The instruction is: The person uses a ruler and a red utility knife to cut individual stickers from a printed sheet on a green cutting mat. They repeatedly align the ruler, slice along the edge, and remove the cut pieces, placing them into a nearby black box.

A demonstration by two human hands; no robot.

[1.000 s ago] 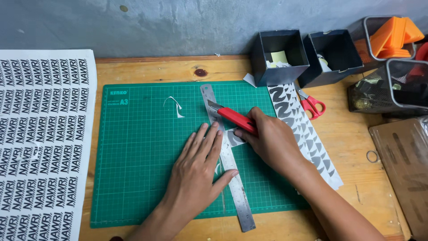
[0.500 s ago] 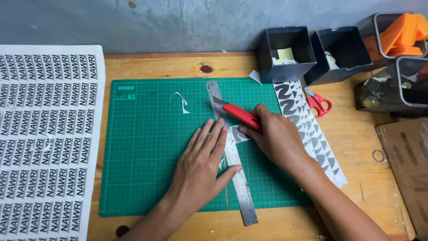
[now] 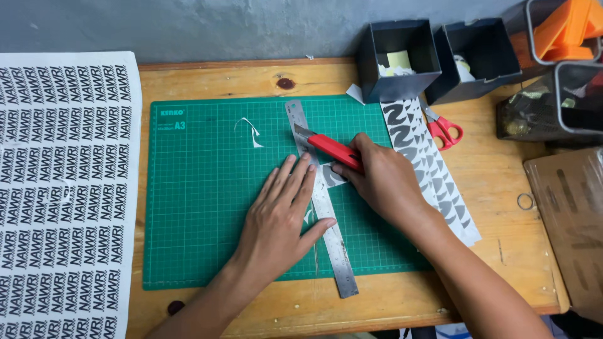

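Observation:
My left hand lies flat with fingers spread on a steel ruler that runs down the green cutting mat. My right hand grips a red utility knife, its blade tip against the ruler's right edge near the top. A small printed paper piece sits under the ruler beside the knife. A curled white paper scrap rests on the mat further left.
A large printed sticker sheet covers the left. Cut printed strips and red scissors lie right of the mat. Two dark boxes, wire baskets and brown cardboard stand at the right.
The view has shifted slightly. Both hands stay on the ruler and knife, with the knife near the ruler's top edge.

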